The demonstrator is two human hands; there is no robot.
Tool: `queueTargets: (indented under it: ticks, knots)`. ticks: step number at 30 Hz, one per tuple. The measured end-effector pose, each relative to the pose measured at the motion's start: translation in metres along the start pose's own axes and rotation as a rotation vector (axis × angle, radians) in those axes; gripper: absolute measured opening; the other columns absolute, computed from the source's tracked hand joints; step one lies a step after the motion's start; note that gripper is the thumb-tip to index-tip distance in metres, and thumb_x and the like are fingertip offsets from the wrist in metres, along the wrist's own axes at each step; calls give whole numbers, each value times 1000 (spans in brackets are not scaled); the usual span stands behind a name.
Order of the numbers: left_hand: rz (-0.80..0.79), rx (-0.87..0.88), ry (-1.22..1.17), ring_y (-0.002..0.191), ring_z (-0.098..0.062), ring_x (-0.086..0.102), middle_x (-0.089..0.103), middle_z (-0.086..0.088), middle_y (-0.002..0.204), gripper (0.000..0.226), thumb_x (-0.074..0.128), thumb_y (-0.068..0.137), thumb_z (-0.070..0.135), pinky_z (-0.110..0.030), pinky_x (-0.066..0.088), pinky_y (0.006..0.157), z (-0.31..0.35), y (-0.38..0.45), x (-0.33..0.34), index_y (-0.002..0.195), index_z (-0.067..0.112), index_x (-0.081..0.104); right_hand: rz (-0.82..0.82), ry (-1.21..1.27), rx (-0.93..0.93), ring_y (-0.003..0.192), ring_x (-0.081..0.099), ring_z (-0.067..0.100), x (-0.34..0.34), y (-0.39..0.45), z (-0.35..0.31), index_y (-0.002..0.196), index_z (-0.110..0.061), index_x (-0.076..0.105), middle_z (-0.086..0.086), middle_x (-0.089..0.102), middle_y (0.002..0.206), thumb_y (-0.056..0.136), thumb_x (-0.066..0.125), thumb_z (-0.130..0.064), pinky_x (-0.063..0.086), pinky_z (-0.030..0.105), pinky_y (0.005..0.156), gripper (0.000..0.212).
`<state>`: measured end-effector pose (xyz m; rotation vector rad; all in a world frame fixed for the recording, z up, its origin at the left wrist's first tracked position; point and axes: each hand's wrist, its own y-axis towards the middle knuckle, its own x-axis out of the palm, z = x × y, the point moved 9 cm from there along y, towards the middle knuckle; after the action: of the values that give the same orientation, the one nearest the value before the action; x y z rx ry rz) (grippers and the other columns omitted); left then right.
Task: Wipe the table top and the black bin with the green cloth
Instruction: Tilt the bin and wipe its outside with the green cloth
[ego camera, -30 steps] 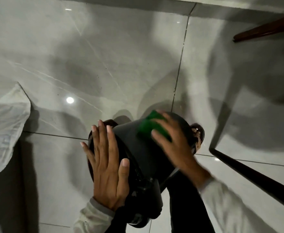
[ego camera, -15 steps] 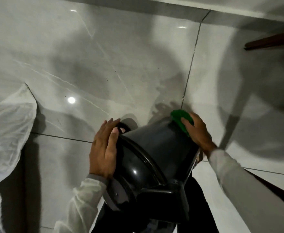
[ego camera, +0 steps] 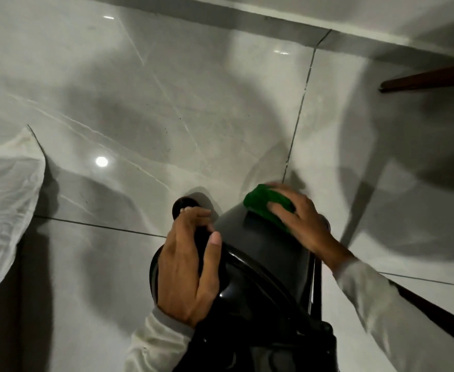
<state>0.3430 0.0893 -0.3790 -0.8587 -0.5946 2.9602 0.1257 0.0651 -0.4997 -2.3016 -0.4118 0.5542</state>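
The black bin [ego camera: 260, 253] is tilted on its side low in the middle of the view, its base end pointing away from me. My left hand [ego camera: 188, 267] grips its left side near the glossy rim, thumb on top. My right hand [ego camera: 303, 224] presses the folded green cloth [ego camera: 266, 205] flat against the far upper part of the bin's wall. The bin's lower part runs out of view at the bottom.
The floor is glossy grey tile [ego camera: 166, 116] with dark grout lines. A white sheer fabric [ego camera: 5, 200] hangs at the left. A dark wooden bar [ego camera: 430, 79] shows at top right, another dark wooden edge [ego camera: 435, 315] at lower right.
The green cloth under my right hand went right along the bin's far end, then back a little onto its upper wall. My left hand shifted from lying flat to gripping the left side.
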Motion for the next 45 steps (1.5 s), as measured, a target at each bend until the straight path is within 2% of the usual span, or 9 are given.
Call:
queueTargets:
  ticks: [6,11,14,21,24,27,32,41,45]
  knots:
    - [55,59,39,103,-15,64,67,7,100,20,46,95,31,-50,53,84,16,-23,-3,106,23,60,-237,-246,175,132,61,29,23,59,5,129,-13,70,9,68,138,98,67,-24,44,44,118,33]
    - [99,110,101,147,-32,49,56,-19,151,62,46,97,35,-57,46,114,30,-44,6,147,-2,47,-499,170,-172,136,54,-7,36,-54,-74,113,-44,76,-33,62,140,81,66,-18,46,12,110,43]
    - [43,85,234,162,-31,24,25,-17,173,77,28,105,52,-46,28,130,34,-54,15,163,1,21,-415,186,-176,140,57,10,20,-64,-54,118,-21,78,-12,63,147,79,65,-12,49,27,114,43]
    - [-14,46,345,163,-24,24,25,-14,171,68,34,101,35,-46,29,130,6,-30,11,157,-2,30,-256,-212,-18,139,57,21,28,24,-19,139,-10,64,4,61,150,98,66,-15,39,34,121,41]
    - [-4,50,339,163,-24,25,26,-14,171,67,35,99,31,-42,28,131,5,-25,11,157,-2,30,-319,83,-162,122,60,-14,25,-20,-57,119,-30,77,-25,67,133,86,67,-16,46,8,105,38]
    - [-13,103,359,162,-26,27,30,-16,170,69,28,106,42,-45,31,129,14,-30,18,156,-5,33,-493,414,-207,136,60,6,11,-76,-73,109,-33,80,-19,63,145,78,65,-7,54,23,106,43]
    - [-17,95,376,162,-23,26,29,-12,171,65,30,105,39,-46,30,129,14,-30,21,158,2,29,-137,219,-54,111,64,-22,-19,-32,-20,122,-3,73,-2,68,134,79,68,6,42,-7,88,45]
    - [-30,-15,327,159,-14,31,35,-3,170,60,27,103,37,-32,27,127,-8,-11,15,159,18,37,-201,440,-254,141,57,10,-6,-93,-27,114,-34,78,-11,60,150,74,68,-7,46,17,112,49]
    - [-13,-59,331,147,-11,44,45,3,163,57,27,103,40,-31,32,116,-11,-10,10,148,22,56,56,285,11,121,67,19,-28,-38,23,123,-24,72,-3,71,132,84,72,5,42,-8,88,49]
